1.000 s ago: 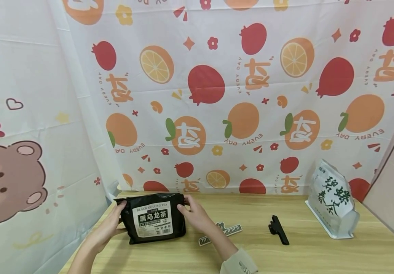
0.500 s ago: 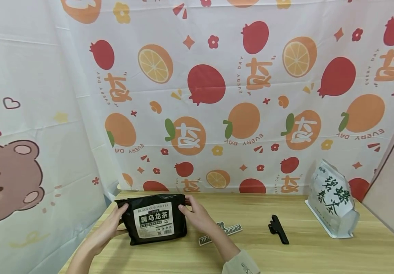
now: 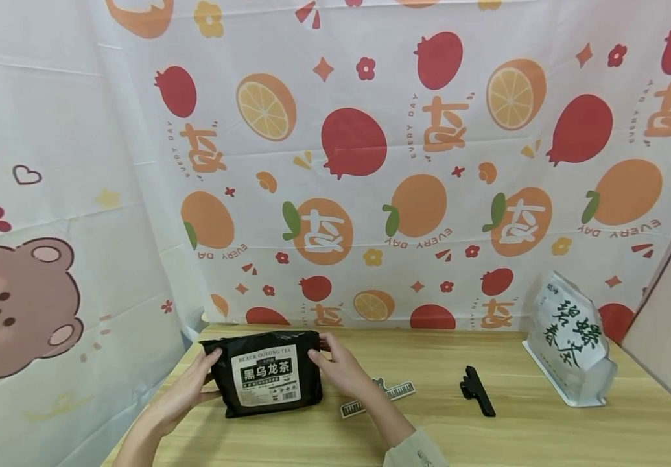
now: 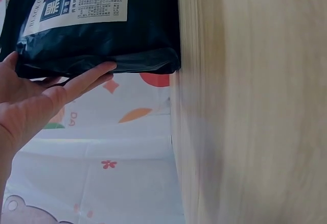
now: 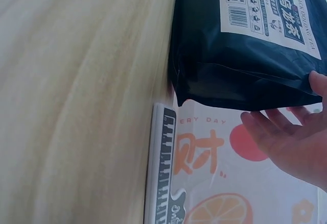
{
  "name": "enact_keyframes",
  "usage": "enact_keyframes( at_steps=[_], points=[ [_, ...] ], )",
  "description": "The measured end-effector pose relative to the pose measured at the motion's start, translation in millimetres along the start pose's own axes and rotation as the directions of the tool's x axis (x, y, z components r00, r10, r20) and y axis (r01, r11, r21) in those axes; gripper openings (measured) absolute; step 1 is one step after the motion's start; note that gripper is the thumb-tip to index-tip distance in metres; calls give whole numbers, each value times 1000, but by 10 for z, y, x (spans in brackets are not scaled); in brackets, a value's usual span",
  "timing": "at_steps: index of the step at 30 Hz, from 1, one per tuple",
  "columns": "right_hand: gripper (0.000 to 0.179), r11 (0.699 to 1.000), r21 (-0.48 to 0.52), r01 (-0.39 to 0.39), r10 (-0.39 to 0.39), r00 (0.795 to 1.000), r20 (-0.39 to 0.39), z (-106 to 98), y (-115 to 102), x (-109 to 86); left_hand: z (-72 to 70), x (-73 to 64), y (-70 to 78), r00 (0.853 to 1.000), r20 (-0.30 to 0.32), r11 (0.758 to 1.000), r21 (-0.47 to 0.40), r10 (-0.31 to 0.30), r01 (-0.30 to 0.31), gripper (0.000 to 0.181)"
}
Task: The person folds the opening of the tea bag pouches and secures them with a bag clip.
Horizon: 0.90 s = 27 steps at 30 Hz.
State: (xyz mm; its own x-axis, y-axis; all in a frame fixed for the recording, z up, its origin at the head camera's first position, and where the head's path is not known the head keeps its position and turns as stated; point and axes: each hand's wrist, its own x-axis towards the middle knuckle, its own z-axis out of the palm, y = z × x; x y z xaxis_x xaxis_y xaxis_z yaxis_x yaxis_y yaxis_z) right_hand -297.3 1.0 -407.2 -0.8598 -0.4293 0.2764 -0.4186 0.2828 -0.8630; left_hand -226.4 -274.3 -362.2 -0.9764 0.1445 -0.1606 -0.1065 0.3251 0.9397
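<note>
A black pouch of oolong tea (image 3: 268, 375) with a white label stands tilted on the wooden table (image 3: 516, 434) at the near left. My left hand (image 3: 192, 383) holds its left side, thumb on the front corner and fingers (image 4: 87, 78) straight along the edge behind. My right hand (image 3: 338, 366) holds the right side. Its thumb lies on the front, and the fingers (image 5: 276, 127) reach behind the pouch (image 5: 240, 45). The pouch's lower edge rests on the tabletop.
A flat strip printed with piano keys (image 3: 377, 397) lies just right of my right wrist. Farther right are a black clip (image 3: 478, 390) and an upright white tea pouch (image 3: 571, 340). A fruit-print curtain (image 3: 370, 162) closes the back and left sides.
The pouch and both hands have drifted slightly to the right in the head view. Both grips look the same as before.
</note>
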Motion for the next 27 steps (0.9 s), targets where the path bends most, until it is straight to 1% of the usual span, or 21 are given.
enact_keyframes(
  at_steps=[4,10,19,27],
  points=[
    [46,1000,-12,4,-4,1000,17,-28,-23,-21,5,-11,7,1000,1,1000,-4,-2,2,81],
    [50,1000,-20,-10,11,999,31,-93,-25,-81,47,-27,41,1000,11,1000,-6,-1,2,84],
    [48,1000,-23,-6,7,999,45,-192,-19,-139,103,-36,63,999,31,1000,-2,19,-19,82],
    [49,999,-48,-9,12,998,58,-251,-19,-164,155,-44,86,999,28,1000,-5,21,-20,81]
  ],
)
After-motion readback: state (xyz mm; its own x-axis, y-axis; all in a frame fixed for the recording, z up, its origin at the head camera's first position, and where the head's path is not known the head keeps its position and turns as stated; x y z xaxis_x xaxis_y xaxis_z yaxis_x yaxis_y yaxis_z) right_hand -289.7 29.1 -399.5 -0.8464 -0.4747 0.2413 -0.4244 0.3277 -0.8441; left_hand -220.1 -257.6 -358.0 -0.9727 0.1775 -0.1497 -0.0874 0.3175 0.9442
